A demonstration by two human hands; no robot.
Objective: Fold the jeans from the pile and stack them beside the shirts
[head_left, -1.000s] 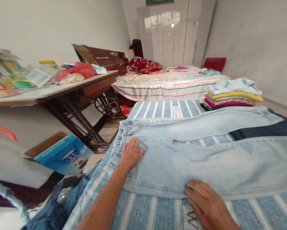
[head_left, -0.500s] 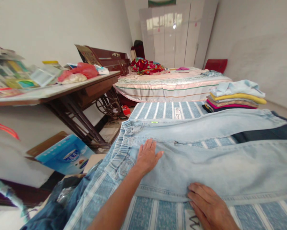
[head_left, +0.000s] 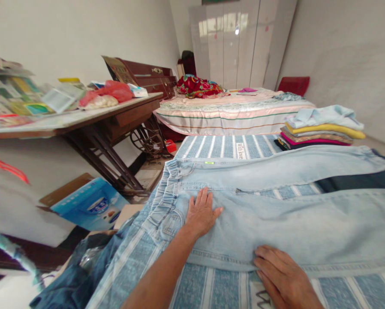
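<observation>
A pair of light-blue jeans [head_left: 231, 231] with a gathered elastic waistband lies spread on a blue-and-white striped bed cover [head_left: 208, 285]. The waistband is on the left and the legs run to the right. Pressed flat on the upper part of the jeans, near the pocket and centre seam, is my left hand [head_left: 202, 214], its fingers straight and thumb apart. My right hand [head_left: 282, 272] rests over the near edge of the closer leg, fingers side by side and slightly bent. Its palm side is hidden.
Folded clothes [head_left: 321, 128] are stacked beyond the jeans. A dark garment [head_left: 356, 178] lies partly under the legs. At left stands a cluttered sewing-machine table [head_left: 115, 116], with a blue box [head_left: 92, 206] below. Another bed [head_left: 237, 113] is farther back.
The view has shifted slightly. Both hands stay at nearly the same places on the jeans, which lie as before.
</observation>
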